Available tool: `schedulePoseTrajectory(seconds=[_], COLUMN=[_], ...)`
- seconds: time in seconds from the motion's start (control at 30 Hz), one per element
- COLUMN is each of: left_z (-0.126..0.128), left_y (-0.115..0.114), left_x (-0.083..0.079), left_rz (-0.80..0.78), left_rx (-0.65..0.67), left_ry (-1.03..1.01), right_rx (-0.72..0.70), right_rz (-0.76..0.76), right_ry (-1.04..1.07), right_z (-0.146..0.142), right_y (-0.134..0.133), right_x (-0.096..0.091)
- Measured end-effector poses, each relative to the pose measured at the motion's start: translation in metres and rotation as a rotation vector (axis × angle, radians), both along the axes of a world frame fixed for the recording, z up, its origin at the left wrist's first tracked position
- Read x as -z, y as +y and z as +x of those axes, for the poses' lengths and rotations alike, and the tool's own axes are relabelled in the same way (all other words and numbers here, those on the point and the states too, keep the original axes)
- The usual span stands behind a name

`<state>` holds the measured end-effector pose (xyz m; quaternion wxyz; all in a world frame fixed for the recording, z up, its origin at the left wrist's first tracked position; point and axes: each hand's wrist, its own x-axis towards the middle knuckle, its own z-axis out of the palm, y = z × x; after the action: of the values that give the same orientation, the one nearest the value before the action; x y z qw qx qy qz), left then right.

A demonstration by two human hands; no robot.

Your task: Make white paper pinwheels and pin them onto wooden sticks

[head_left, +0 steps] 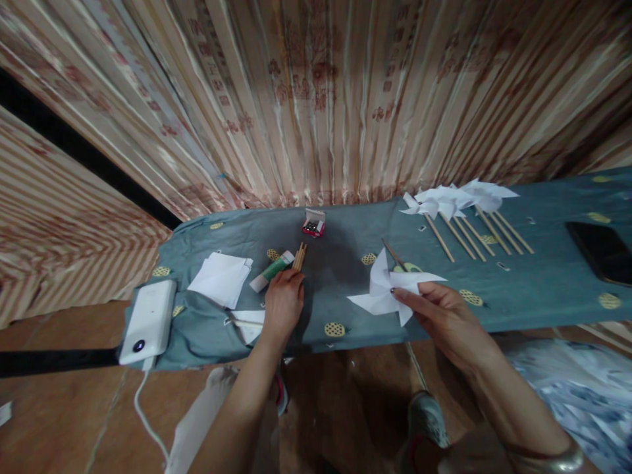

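My left hand (285, 301) is closed over the near ends of several wooden sticks (299, 257) lying on the cloth; its fingertips are partly hidden. Beside them lies a green and white glue stick (271, 270). My right hand (439, 313) pinches a white paper pinwheel (382, 282) at its middle, where a small dark pin head (392, 290) shows under the thumb. No stick is visible on this pinwheel. Partly behind it are scissors (411, 267) with yellow-green handles. A small red open box (314, 224) of dark pins stands farther back.
Several pinwheels on sticks (457, 201) lie at the back right, near a black phone (600, 252). White paper squares (221, 279) and a cut paper piece (247, 325) lie left. A white power bank (149, 320) with a cable sits at the left edge. A curtain (316, 99) hangs behind.
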<state>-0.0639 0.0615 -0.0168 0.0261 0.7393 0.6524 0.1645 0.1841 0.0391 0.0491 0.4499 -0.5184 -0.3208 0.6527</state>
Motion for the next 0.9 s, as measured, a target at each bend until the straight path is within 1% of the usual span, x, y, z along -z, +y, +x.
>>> schedulePoseTrajectory(seconds=[0.27, 0.5, 0.63, 0.77, 0.9], left_z=[0.0018, 0.0011, -0.0015, -0.003, -0.0005], left_y=[-0.0038, -0.0017, -0.0007, -0.0035, -0.0091], left_x=[0.0038, 0.0076, 0.0067, 0.0019, -0.0018], left_rz=[0.006, -0.034, -0.009, -0.038, -0.033], left_rx=[0.038, 0.014, 0.0, -0.003, 0.053], left_ry=[-0.03, -0.057, -0.079, -0.018, 0.069], right_rx=[-0.021, -0.035, -0.055, -0.048, -0.049], right_rz=[0.017, 0.026, 0.022, 0.013, 0.006], right_ry=[-0.013, -0.019, -0.015, -0.002, 0.003], right_z=[0.0017, 0.0012, -0.0005, 0.0, 0.0021], right_y=[-0.0013, -0.0009, -0.0011, -0.0016, -0.0027], right_x=[0.0032, 0.0046, 0.0013, 0.0002, 0.002])
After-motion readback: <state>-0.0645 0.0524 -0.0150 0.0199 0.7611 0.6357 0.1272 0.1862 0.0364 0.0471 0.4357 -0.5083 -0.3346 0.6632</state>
